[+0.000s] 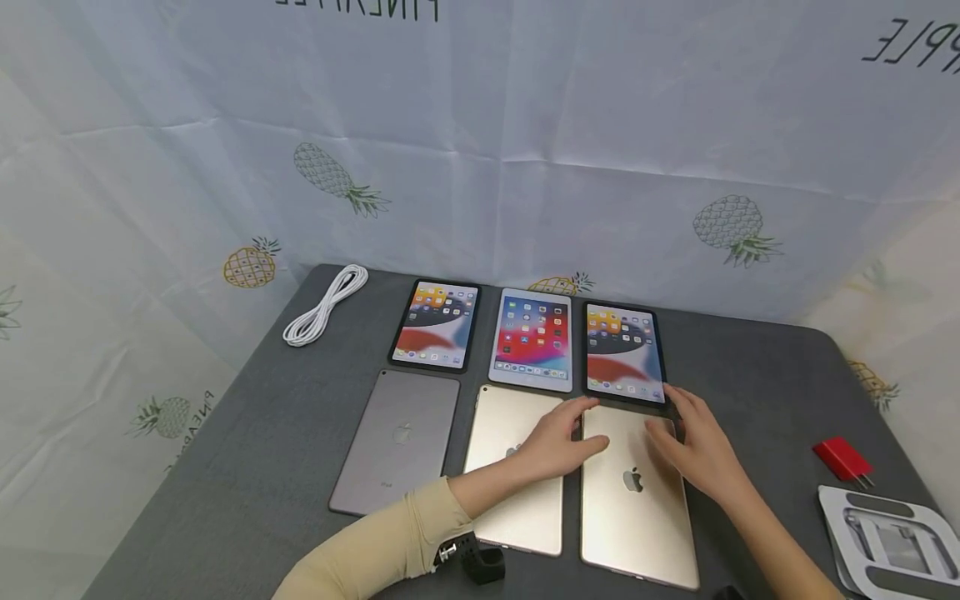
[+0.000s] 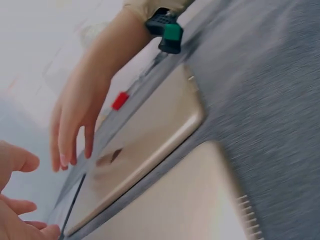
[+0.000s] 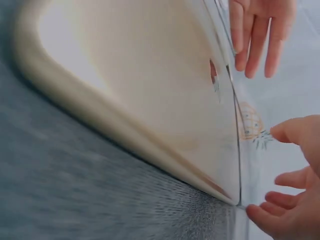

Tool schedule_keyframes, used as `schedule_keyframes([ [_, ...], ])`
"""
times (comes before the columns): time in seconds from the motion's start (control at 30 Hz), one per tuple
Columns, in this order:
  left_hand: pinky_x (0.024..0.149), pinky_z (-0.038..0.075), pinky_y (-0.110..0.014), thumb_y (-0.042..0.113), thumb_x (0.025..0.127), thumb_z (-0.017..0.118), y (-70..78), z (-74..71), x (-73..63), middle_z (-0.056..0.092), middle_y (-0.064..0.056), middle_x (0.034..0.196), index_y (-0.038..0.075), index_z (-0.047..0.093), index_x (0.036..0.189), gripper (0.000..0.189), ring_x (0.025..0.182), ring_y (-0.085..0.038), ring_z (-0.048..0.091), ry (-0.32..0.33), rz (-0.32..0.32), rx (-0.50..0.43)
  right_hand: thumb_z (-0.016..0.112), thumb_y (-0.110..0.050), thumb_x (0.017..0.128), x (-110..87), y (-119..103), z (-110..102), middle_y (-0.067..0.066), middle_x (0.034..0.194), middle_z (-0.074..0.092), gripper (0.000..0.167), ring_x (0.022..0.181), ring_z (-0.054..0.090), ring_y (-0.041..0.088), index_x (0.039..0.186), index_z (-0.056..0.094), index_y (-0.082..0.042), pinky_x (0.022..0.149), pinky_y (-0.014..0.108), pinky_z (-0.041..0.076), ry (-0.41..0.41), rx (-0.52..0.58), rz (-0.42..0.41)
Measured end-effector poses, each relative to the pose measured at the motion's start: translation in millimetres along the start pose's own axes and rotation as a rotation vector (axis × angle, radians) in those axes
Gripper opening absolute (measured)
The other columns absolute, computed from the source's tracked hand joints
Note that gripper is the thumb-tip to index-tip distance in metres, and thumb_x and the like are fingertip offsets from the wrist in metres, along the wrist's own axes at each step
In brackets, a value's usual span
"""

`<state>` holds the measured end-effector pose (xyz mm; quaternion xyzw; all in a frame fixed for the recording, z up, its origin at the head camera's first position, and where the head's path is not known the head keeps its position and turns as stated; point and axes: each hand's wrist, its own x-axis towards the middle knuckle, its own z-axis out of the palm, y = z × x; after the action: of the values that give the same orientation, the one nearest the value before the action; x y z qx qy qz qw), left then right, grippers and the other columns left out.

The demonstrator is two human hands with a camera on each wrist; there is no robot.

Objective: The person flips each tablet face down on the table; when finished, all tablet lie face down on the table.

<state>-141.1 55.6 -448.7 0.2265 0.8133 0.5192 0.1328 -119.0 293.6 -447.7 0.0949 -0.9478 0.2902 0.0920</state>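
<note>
A gold tablet (image 1: 637, 517) lies back up at the front right, its apple logo showing. At its upper left corner is my left hand (image 1: 555, 442), fingers spread and loosely bent, reaching across a second gold tablet (image 1: 525, 508). My right hand (image 1: 697, 450) hovers by the upper right edge of the first one, thumb over its back and fingertips near the lit black-framed tablet (image 1: 624, 354) behind. Neither hand grips anything; in the right wrist view the right fingers (image 3: 295, 185) are apart from the left hand (image 3: 262, 30).
Left of these lies a grey tablet (image 1: 397, 442), back up. Behind stand in line a white-framed lit tablet (image 1: 531, 340) and another black-framed one (image 1: 435, 325). A coiled white cable (image 1: 326, 306) is at the back left. A red charger (image 1: 843, 460) and silver folding stand (image 1: 888, 537) lie at right.
</note>
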Motion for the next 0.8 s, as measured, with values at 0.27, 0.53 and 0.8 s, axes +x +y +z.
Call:
schedule_keyframes([
  [0.27, 0.103, 0.043, -0.031, 0.022, 0.091, 0.065, -2.0, -4.9, 29.3, 0.051, -0.018, 0.140, 0.002, 0.047, 0.142, 0.058, 0.126, -0.030, 0.052, 0.069, -0.124, -0.183, 0.064, -0.025, 0.095, 27.9, 11.3, 7.4, 0.039, 0.148, 0.019, 0.078, 0.132, 0.025, 0.057, 0.147, 0.022, 0.015, 0.100, 0.072, 0.028, -0.116, 0.073, 0.094],
  [0.53, 0.107, 0.040, -0.036, 0.024, 0.090, 0.067, -3.9, -1.8, 48.9, 0.047, -0.016, 0.145, 0.003, 0.043, 0.145, 0.063, 0.132, -0.030, 0.045, 0.107, -0.205, -0.295, 0.065, -0.032, 0.094, 39.4, 14.6, 13.3, 0.039, 0.152, 0.007, 0.090, 0.136, 0.015, 0.058, 0.149, 0.010, 0.013, 0.102, 0.073, 0.023, -0.165, 0.067, 0.142],
  [0.8, 0.112, 0.031, -0.045, 0.021, 0.089, 0.067, 2.2, -2.8, 61.0, 0.042, -0.015, 0.148, -0.002, 0.040, 0.145, 0.066, 0.137, -0.031, 0.038, 0.095, -0.321, -0.530, 0.068, -0.034, 0.092, 41.1, 13.5, 14.5, 0.039, 0.152, 0.007, 0.097, 0.140, 0.007, 0.055, 0.150, 0.006, 0.013, 0.104, 0.073, 0.018, -0.211, 0.089, 0.168],
])
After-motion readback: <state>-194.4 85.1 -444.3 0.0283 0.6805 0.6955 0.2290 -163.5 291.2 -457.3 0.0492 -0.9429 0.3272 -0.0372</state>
